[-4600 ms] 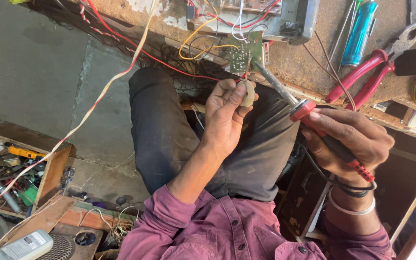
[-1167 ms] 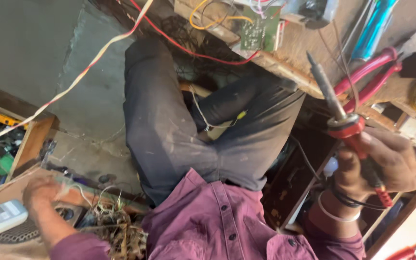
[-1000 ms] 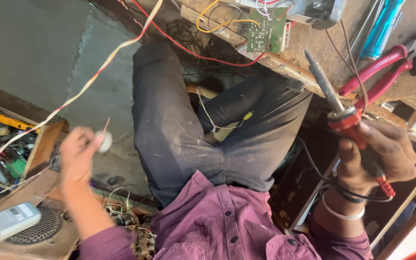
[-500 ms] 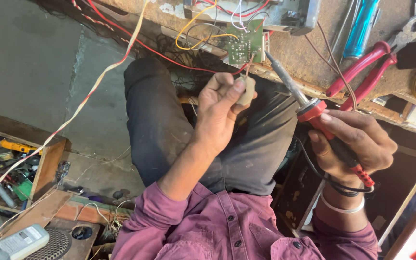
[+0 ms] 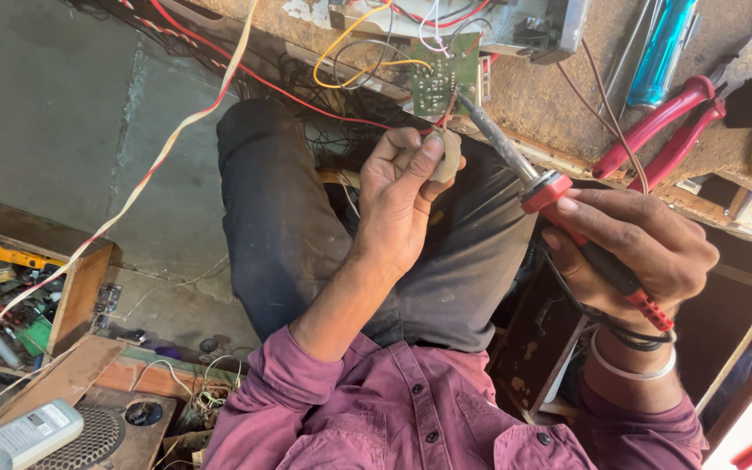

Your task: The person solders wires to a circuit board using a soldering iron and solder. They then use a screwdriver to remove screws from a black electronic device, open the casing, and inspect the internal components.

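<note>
My left hand [image 5: 404, 196] pinches a small pale roll of solder [image 5: 450, 155] just below a green circuit board [image 5: 439, 85] that hangs by coloured wires at the workbench edge. My right hand [image 5: 633, 252] grips the red handle of a soldering iron [image 5: 541, 187]. Its metal tip points up-left and ends beside the solder, at the board's lower edge. My legs in dark trousers are under both hands.
Red-handled pliers [image 5: 681, 130] and a blue-handled tool [image 5: 659, 48] lie on the bench [image 5: 559, 96] at upper right. A red-and-white wire [image 5: 167, 148] crosses the left side. A wooden box of tools [image 5: 10, 287] and a speaker grille [image 5: 89, 439] sit on the floor at lower left.
My left hand went down to the floor clutter at lower left, picked up the small solder roll, and came back up to the board. The iron tip moved in next to it.
</note>
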`<state>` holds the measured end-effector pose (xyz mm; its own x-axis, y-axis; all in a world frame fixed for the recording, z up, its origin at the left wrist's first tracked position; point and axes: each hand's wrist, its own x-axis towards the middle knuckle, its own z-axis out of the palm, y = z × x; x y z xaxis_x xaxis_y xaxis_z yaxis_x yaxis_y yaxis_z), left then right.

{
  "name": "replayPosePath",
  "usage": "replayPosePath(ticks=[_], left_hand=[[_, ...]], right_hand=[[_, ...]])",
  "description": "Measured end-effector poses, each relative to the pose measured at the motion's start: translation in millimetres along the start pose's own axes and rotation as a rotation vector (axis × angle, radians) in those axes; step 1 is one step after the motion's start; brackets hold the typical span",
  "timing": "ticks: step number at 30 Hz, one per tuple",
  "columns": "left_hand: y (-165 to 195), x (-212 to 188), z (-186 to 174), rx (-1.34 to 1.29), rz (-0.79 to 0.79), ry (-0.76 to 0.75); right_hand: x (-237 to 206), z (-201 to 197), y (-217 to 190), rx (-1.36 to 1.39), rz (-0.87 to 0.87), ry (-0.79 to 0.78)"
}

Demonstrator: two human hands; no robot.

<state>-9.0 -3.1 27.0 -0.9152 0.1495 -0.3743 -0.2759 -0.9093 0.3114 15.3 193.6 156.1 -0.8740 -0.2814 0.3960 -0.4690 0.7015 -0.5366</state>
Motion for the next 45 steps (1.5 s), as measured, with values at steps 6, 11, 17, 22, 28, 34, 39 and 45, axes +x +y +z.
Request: replayPosePath(ticks=[6, 11, 17, 22, 28, 34, 39, 45], left_hand=[[-0.8, 0.6, -0.3, 0.007, 0.000, 0.002], [-3.1, 0.4, -2.1, -0.008, 0.001, 0.000], [-5.2, 0.9, -4.2, -0.015, -0.002, -0.002], [-6.7, 1.3, -5.0, -0.007, 0.000, -0.004], [-6.9, 1.8, -5.8, -0.024, -0.009, -0.010], [-9.1, 2.9, -6.4, -0.010, -0.014, -0.010], [-11.2, 4.3, -7.7, -0.012, -0.019, 0.005], [-13.4, 3.9, -4.3, -0.032, -0.024, -0.002]], right_hand=[[8.6, 1.5, -1.2, 0.023, -0.037, -0.014], [8.8, -0.5, -3.9, -0.011, -0.030, -0.027], [8.2, -4.3, -0.6, -0.023, -0.051, -0.044], [7.8, -5.0, 1.7, -0.034, -0.070, -0.054], [9.5, -3.9, 3.5, -0.026, -0.090, -0.069], [21.0, -5.8, -6.3, -0.076, -0.112, -0.100], [43.3, -17.2, -36.3, -0.153, -0.053, -0.249], [75.0, -21.0, -64.5, -0.240, -0.180, -0.412]])
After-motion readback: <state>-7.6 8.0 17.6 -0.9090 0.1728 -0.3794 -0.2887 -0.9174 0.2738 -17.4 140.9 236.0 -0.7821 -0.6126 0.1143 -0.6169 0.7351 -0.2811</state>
